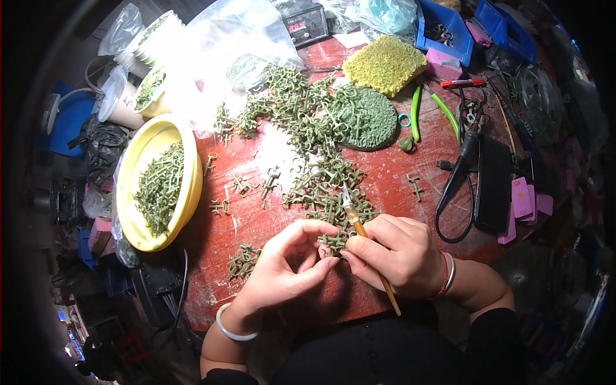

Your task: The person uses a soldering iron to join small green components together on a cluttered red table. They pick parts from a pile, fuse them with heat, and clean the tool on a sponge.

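The right hand (398,253) is closed, its fingers folded around a slim knife (351,212) with a wooden handle. The left hand (289,256) is partly open; its thumb and forefinger curve toward each other at a cluster of green pieces (331,244) between the two hands. Whether the left fingertips pinch a piece cannot be determined.

The knife is located above the front part of the table (256,221). Its long axis runs obliquely: the blade points away from the person and slightly left, and the handle end points toward the person and right.

A dense heap of similar green pieces (298,115) extends beyond the blade; the blade tip overlaps its near edge in view. A yellow basin (194,186) containing more pieces is to the left. Beyond the hands are a round green pad (369,122) and a yellow sponge-like block (385,64). Green-handled pliers (416,115), a black corded tool (463,157) and a black rectangular device (493,186) occupy the right side.
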Demonstrator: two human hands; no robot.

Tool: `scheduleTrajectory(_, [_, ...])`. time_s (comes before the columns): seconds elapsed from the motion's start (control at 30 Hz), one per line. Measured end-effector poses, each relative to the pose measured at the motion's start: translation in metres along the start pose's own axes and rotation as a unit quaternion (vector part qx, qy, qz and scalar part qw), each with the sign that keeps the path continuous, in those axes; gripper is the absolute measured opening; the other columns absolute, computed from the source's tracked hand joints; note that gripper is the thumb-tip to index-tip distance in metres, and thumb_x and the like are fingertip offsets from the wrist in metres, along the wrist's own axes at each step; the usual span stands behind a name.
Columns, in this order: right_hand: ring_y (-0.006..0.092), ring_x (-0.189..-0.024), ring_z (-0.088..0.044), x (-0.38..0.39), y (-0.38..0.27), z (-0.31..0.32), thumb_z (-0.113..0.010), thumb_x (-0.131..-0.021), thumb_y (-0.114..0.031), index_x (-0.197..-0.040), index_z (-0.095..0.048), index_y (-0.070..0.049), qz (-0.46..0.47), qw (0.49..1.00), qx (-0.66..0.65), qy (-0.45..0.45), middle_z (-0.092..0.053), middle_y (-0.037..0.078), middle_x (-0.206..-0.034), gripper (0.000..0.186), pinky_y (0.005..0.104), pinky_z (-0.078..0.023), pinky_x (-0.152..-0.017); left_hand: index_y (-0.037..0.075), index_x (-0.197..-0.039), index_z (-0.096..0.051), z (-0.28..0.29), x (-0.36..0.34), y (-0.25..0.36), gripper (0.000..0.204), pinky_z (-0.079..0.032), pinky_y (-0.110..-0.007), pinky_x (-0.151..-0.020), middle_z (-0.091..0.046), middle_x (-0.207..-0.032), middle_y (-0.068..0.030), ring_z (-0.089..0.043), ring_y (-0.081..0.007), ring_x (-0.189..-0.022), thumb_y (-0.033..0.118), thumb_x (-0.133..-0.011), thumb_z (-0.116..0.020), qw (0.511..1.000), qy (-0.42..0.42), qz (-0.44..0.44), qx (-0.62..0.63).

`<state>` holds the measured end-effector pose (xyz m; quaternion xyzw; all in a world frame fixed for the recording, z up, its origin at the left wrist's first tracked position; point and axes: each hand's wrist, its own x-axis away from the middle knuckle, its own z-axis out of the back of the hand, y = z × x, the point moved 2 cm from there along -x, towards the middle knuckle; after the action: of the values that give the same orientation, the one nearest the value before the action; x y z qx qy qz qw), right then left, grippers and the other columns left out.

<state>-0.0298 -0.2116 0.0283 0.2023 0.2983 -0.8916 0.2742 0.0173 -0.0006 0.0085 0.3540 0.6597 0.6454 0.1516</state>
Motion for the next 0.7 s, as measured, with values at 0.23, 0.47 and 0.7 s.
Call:
scheduleTrajectory(0.23, [0.0211, -0.07, -0.062, 0.001, 0.0, 0.001, -0.079, -0.08, -0.014, -0.092, -0.067, -0.006, -0.003, 1.0, -0.007, -0.003, -0.052, 0.004, -0.079, 0.019, 0.0342, -0.052, -0.058, 0.001, -0.136, -0.06, -0.001, 0.0, 0.001, 0.047, -0.034, -0.017, -0.06, -0.057, -0.089, 0.0067, -0.04, 0.0018, -0.064, -0.005, -0.093, -0.075, 1.0, 0.001, 0.007, 0.02])
scheduleTrajectory(0.47, [0.0262, -0.063, -0.062, 0.001, 0.001, 0.004, -0.082, -0.079, -0.007, -0.096, -0.07, -0.004, -0.028, 0.999, -0.033, 0.024, -0.057, 0.009, -0.081, 0.022, 0.038, -0.049, -0.054, 0.001, -0.132, -0.061, 0.001, -0.002, -0.005, 0.043, -0.034, -0.015, -0.061, -0.063, -0.094, 0.0048, -0.04, 0.0024, -0.064, -0.007, -0.092, -0.074, 0.999, 0.04, -0.008, 0.012])
scheduleTrajectory(0.7, [0.0249, -0.061, -0.06, 0.0, 0.002, 0.004, -0.085, -0.08, -0.009, -0.095, -0.069, -0.005, -0.024, 0.999, -0.035, 0.013, -0.057, 0.007, -0.078, 0.022, 0.0374, -0.048, -0.052, 0.001, -0.127, -0.062, 0.002, -0.002, -0.009, 0.038, -0.033, -0.015, -0.06, -0.063, -0.094, 0.0048, -0.04, 0.0033, -0.064, -0.007, -0.092, -0.074, 0.997, 0.072, -0.02, 0.024])
